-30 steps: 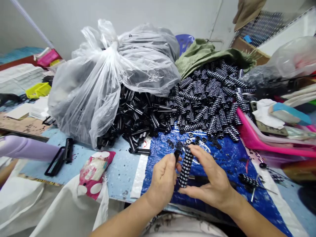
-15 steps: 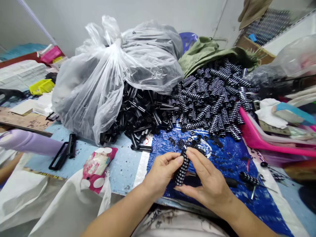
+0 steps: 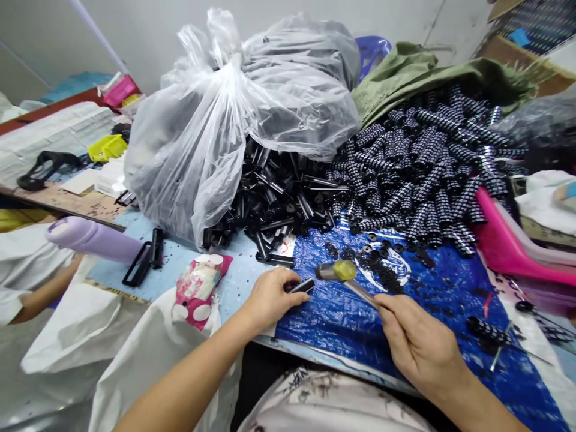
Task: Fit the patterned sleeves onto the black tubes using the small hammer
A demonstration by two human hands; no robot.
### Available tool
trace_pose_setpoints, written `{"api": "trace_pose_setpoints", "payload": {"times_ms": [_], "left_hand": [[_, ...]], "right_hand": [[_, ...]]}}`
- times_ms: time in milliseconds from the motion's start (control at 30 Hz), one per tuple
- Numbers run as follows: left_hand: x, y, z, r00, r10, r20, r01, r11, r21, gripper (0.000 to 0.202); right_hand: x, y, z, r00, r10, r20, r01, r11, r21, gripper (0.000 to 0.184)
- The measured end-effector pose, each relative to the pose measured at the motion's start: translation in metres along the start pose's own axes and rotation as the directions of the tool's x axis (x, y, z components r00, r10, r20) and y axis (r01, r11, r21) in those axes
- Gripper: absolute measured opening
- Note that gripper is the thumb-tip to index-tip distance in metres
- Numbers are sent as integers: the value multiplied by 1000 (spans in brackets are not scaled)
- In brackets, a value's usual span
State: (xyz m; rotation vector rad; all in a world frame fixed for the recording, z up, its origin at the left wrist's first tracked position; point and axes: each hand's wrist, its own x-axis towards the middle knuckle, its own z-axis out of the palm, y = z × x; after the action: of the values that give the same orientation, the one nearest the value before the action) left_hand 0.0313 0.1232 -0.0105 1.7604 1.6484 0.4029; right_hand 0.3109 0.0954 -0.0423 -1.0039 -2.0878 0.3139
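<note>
My left hand (image 3: pixel 269 297) is closed around a glossy black plastic tube-like part (image 3: pixel 303 288), held low over the left edge of the blue plastic sheet (image 3: pixel 333 318). My right hand (image 3: pixel 416 339) grips the thin handle of a small mallet (image 3: pixel 335 270), whose head has a yellow end and a darker end. The mallet head hovers just right of the black part, apart from it. Beyond the hands lies a heap of similar black parts (image 3: pixel 270 204). To its right rises a pile of black-and-white patterned cylinders (image 3: pixel 405 174).
A big tied clear bag (image 3: pixel 193 138) stands behind the black parts. Small black washers (image 3: pixel 382 264) are scattered on the sheet. On the right are a pink tray (image 3: pixel 508 246) and a metal rod tool (image 3: pixel 497 351). A purple bottle (image 3: pixel 96 237) and another person's arm (image 3: pixel 49 288) are at left.
The patterned cylinder both hands held has left them. My left hand moved left and holds a black part; my right hand has taken hold of the mallet. The view has shifted.
</note>
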Motion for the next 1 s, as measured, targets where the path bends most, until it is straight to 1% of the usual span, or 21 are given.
{"api": "trace_pose_setpoints", "payload": {"times_ms": [67, 133, 200, 233, 300, 367, 433, 467, 533, 600, 667, 700, 733, 800, 833, 867, 900, 933, 967, 1000], "left_hand": [[6, -1, -2, 998, -24, 65, 26, 999, -30, 22], [11, -3, -1, 993, -45, 111, 53, 996, -71, 26], [16, -5, -1, 987, -45, 151, 62, 992, -106, 28], [18, -7, -1, 985, -39, 170, 59, 991, -117, 29], [24, -9, -4, 978, -23, 206, 49, 991, -123, 33], [30, -11, -7, 971, -16, 239, 46, 992, -120, 39], [35, -12, -9, 960, -19, 278, 47, 994, -95, 43], [36, -12, -10, 956, -25, 292, 48, 996, -73, 45], [38, -8, -7, 952, -35, 303, 43, 999, -22, 44], [36, -2, -3, 959, -40, 280, 33, 999, 28, 38], [30, 6, -6, 969, -35, 243, 21, 998, 61, 30], [25, 9, -12, 974, -30, 226, 13, 997, 74, 27], [17, 11, -23, 975, -17, 220, 0, 997, 79, 24], [-5, 7, -56, 965, 5, 261, -24, 997, 72, 20], [-19, 3, -76, 945, 19, 327, -40, 998, 56, 17], [-33, -3, -96, 909, -8, 416, -16, 998, 53, 16], [-46, -9, -114, 882, -48, 469, 33, 999, 40, 15], [-58, -15, -128, 842, -113, 527, 106, 993, 44, 21], [-66, -18, -136, 849, -144, 509, 129, 990, 65, 26], [-71, -19, -138, 869, -141, 475, 107, 989, 98, 27]], "right_hand": [[9, -5, 4, 1000, -14, 10, 14, 1000, -13, 29], [15, -7, 9, 996, -14, 91, 25, 993, -115, 19], [20, -9, 13, 985, 6, 171, 26, 983, -184, 15], [23, -11, 13, 982, 10, 186, 22, 985, -171, 15], [28, -17, 10, 984, -23, 178, 30, 999, -42, 17], [31, -24, 8, 989, -86, 123, 74, 992, 102, 24], [30, -30, 10, 984, -154, 88, 138, 976, 168, 29], [29, -33, 13, 978, -177, 108, 160, 975, 156, 28], [24, -35, 22, 958, -188, 215, 176, 982, 75, 20], [19, -35, 28, 928, -170, 331, 185, 983, -14, 17], [15, -31, 28, 912, -170, 373, 190, 982, -17, 18], [13, -27, 25, 912, -175, 371, 186, 983, 5, 19], [11, -21, 20, 920, -177, 351, 179, 984, 27, 19], [5, -7, 9, 942, -165, 291, 161, 986, 37, 19], [1, 2, 4, 953, -153, 260, 154, 988, 17, 18], [-4, 11, 0, 961, -138, 239, 146, 989, -16, 17], [-8, 19, -3, 966, -123, 228, 138, 989, -52, 15], [-13, 26, -5, 968, -108, 227, 131, 988, -85, 14], [-17, 31, -5, 968, -96, 232, 123, 986, -108, 15], [-20, 35, -5, 967, -86, 240, 117, 986, -121, 16]]}}
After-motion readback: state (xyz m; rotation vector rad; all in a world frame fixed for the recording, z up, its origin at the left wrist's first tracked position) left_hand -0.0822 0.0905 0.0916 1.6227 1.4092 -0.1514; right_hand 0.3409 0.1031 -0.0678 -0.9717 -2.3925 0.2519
